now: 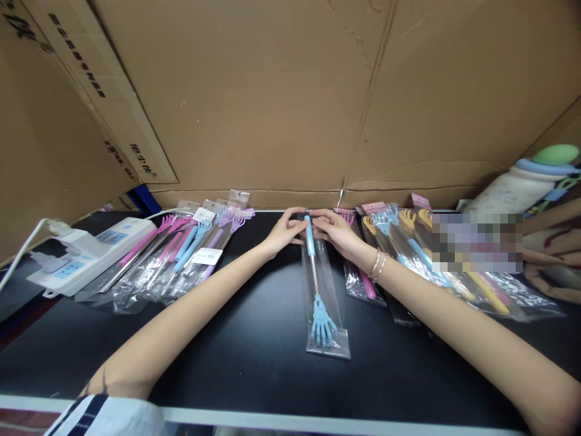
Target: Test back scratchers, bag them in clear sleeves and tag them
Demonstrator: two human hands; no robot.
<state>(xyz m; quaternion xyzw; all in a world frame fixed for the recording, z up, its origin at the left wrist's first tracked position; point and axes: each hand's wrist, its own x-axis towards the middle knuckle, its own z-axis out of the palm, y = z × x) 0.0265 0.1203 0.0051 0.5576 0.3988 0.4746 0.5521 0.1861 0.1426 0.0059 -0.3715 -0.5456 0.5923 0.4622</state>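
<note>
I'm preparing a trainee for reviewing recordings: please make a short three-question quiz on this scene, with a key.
1. Which end of the bagged blue back scratcher is at the left hand and right hand?
2. True or false: the left wrist wears bracelets.
3. Which is furthest left on the table: A) bottle, B) power strip, C) yellow back scratchers?

Key: 1. The handle. 2. False; the bracelets are on the right. 3. B.

Bagged backscratchers (314, 274) on black tabletop (254, 357)
</note>
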